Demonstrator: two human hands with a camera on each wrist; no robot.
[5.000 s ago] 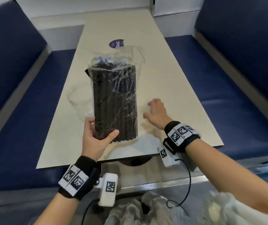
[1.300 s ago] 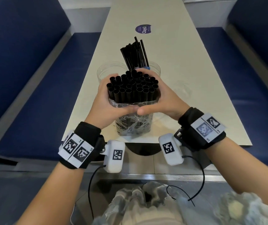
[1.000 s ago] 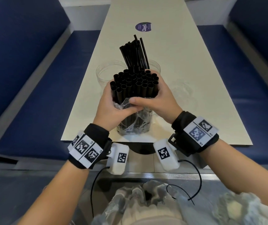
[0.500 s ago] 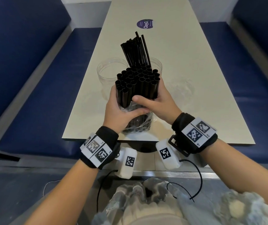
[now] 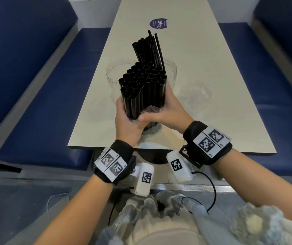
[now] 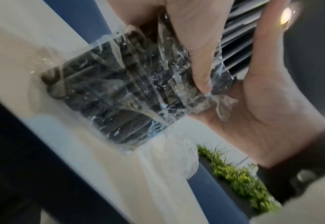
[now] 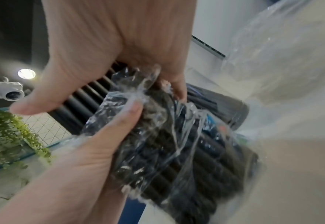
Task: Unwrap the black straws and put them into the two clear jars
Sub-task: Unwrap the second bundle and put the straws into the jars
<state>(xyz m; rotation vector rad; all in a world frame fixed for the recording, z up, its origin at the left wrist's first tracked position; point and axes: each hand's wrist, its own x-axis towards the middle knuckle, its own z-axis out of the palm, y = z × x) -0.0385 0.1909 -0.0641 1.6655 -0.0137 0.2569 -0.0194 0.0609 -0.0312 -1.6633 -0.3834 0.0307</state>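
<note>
A bundle of thick black straws (image 5: 142,89) stands upright near the table's front edge. Its top half is bare, and clear plastic wrap (image 5: 149,110) is bunched around its lower part. My left hand (image 5: 125,117) grips the wrapped bundle from the left, its thumb pressing on the wrap (image 7: 158,136). My right hand (image 5: 168,110) grips it from the right, thumb across the front at the wrap's edge. Behind stand two clear jars. The left jar (image 5: 112,75) shows nothing inside. The right jar (image 5: 171,71) holds thin black straws (image 5: 148,48). The bundle hides much of both jars.
A crumpled piece of clear wrap (image 5: 194,91) lies on the beige table (image 5: 203,50) to the right of the jars. A purple round sticker (image 5: 158,24) is further back. Blue bench seats (image 5: 49,96) run along both sides of the table.
Five seconds ago the bundle was fully wrapped and held by my left hand alone. Over the last second both hands slid down it, the wrap bunched lower and more bare straw shows.
</note>
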